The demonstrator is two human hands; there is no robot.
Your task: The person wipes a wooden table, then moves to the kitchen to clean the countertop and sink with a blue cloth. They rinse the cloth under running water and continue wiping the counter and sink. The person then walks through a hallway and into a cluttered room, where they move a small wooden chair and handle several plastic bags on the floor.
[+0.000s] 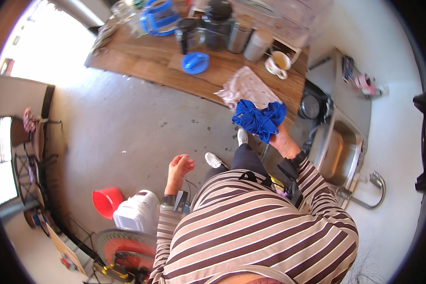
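A crumpled blue cloth (pixel 257 119) is bunched in my right hand (pixel 284 142), which is held out near the front edge of the wooden table (pixel 156 64). Some of the fingers are hidden under its folds. My left hand (pixel 180 167) hangs over the floor at my left side, holding nothing, with its fingers loosely bent. Just beyond the blue cloth, a pale pink cloth (pixel 250 85) lies spread over the table's edge. Behind it stands a patterned cup (pixel 279 63) with brown liquid in it. A round blue lid (pixel 195 63) rests farther left on the tabletop.
Along the table's back are a blue-banded jug (pixel 159 17), a glass coffee pot (pixel 191 33) and canisters (pixel 257 44). To my right is a steel sink (pixel 337 149) with a faucet (pixel 378 188). A red bucket (pixel 107 202) and white containers (pixel 136 211) stand at my left.
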